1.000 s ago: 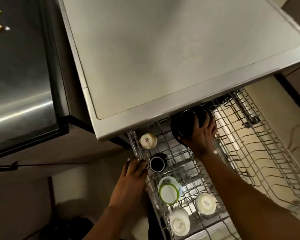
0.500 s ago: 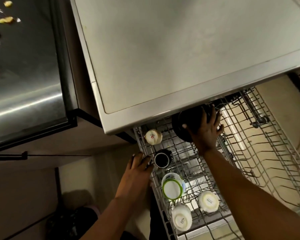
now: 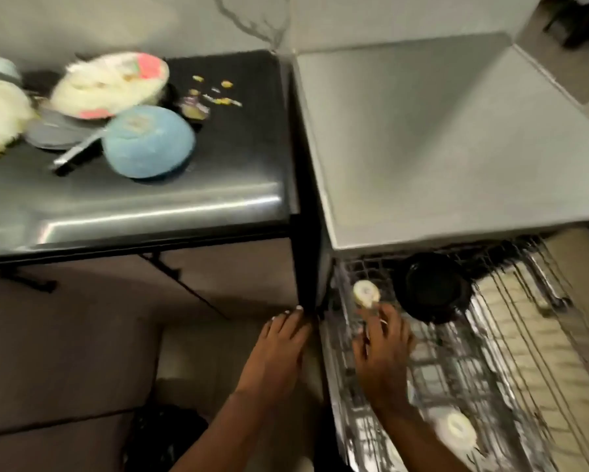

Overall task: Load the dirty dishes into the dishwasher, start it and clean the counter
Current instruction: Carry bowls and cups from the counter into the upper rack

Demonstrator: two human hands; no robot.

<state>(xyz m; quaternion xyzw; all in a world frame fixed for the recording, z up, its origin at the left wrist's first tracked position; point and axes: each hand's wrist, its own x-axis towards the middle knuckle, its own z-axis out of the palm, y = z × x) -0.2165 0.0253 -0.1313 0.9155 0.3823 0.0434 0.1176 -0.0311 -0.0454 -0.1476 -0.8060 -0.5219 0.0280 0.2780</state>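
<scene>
Blue bowl (image 3: 148, 148) lies upside down among blurred dirty plates (image 3: 107, 85) on the dark bench (image 3: 184, 195). Left hand (image 3: 279, 349) rests, fingers straight, beside the dishwasher rack (image 3: 456, 369). Right hand (image 3: 383, 352) spreads open-fingered over the rack, near a black bowl (image 3: 434, 289) and a white cup (image 3: 366, 292).

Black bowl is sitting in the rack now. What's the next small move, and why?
Probably reach the left hand up to the counter for the blue bowl, the nearest dirty dish. Neither it nor the right hand, over the rack, seems to hold anything; the black bowl sits in the rack, and more dishes wait on the counter.
</scene>
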